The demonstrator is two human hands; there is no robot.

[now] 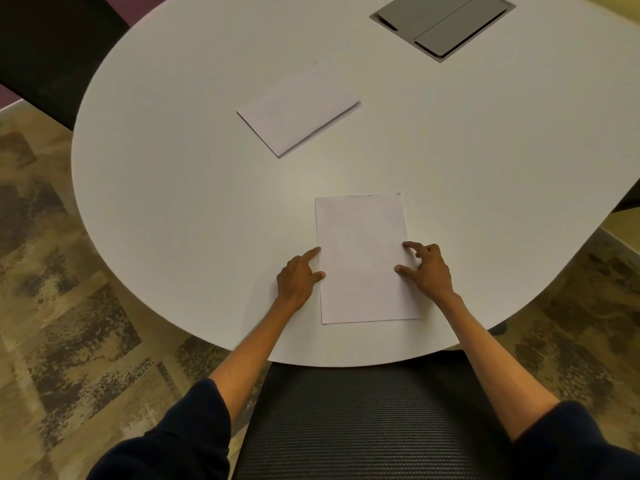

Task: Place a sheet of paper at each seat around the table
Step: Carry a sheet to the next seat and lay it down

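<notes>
Neither grip closed, left hand [298, 279] and right hand [429, 269] fingertips steadying sheet [363, 258], stack [298, 110] faint.

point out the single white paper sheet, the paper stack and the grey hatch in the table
single white paper sheet [363, 244], head view, bare centre
white paper stack [298, 112], head view, top sheet
grey rectangular table hatch [446, 24], head view, lid

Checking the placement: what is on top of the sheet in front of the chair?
Only fingertips: the right hand rests fingers on the sheet; the left hand touches its left edge. What lies beneath is covered.
</notes>
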